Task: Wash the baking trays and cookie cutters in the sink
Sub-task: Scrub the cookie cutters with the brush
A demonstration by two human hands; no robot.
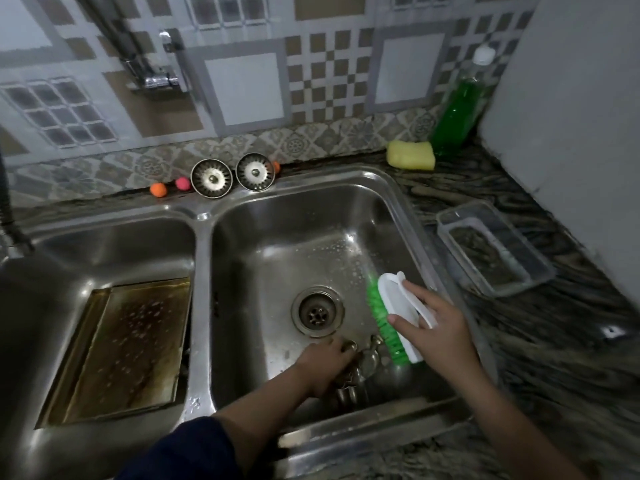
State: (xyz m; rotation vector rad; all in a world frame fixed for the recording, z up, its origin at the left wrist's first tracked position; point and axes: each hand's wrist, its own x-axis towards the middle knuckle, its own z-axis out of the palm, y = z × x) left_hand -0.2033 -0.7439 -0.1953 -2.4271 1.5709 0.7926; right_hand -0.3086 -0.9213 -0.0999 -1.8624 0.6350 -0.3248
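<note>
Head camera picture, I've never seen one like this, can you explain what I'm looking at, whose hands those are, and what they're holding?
The single camera sits on a person's head, looking down at a steel double sink. The right hand grips a white scrubbing brush with green bristles. The left hand grasps brass-coloured metal cookie cutters near the right basin's drain. A stained rectangular baking tray lies in the left basin. On the counter: a yellow sponge, a green soap bottle, a clear plastic container.

The scrub brush is showing green bristles under a white back; the baking tray is looking brown-stained gold; a yellow sponge is lying by a bottle of green liquid; the desk is showing dark swirling marble veins
</note>
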